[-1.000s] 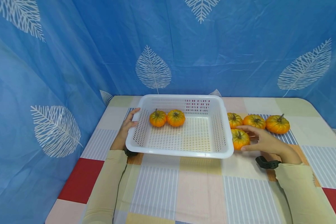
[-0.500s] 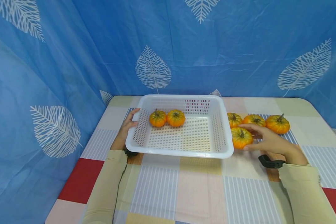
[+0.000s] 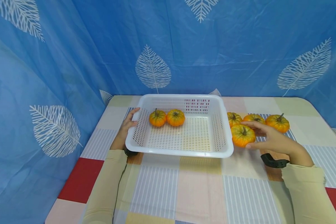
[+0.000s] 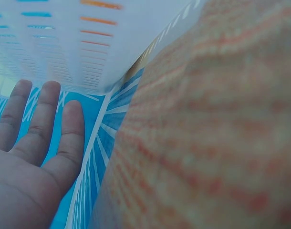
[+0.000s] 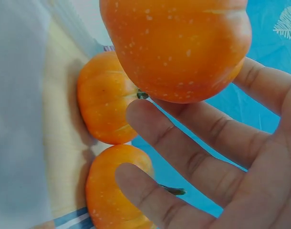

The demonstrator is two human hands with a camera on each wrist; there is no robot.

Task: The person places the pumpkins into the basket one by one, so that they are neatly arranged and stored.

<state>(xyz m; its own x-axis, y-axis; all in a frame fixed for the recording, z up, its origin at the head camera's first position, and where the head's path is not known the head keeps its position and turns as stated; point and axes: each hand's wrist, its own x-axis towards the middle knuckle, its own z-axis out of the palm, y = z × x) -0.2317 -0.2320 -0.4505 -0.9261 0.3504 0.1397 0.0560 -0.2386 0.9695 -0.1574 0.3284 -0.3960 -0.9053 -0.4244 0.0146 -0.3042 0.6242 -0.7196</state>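
My right hand (image 3: pixel 273 141) holds a small orange pumpkin (image 3: pixel 243 136) between thumb and fingers, just off the basket's right side. The right wrist view shows this pumpkin (image 5: pixel 176 47) raised, its underside visible, with two other pumpkins behind the fingers. At the left end of a white plastic basket (image 3: pixel 179 153), my left hand (image 3: pixel 126 127) rests its fingertips against the rim. Its fingers (image 4: pixel 49 107) look straight beside the slotted outer wall in the left wrist view. Inside the basket, a pumpkin (image 3: pixel 157 118) and another pumpkin (image 3: pixel 175 118) sit side by side towards the back left.
Right of the basket, a pumpkin (image 3: pixel 233 119), a partly hidden pumpkin (image 3: pixel 254 118) and a third pumpkin (image 3: pixel 278 123) stand in a row on the patchwork tablecloth (image 3: pixel 201 189). A blue curtain (image 3: pixel 190 62) with white leaves hangs behind and to the left.
My right hand has lifted the front pumpkin and shifted slightly right and away from the basket with it. The left hand, the basket and the other pumpkins stay in place.
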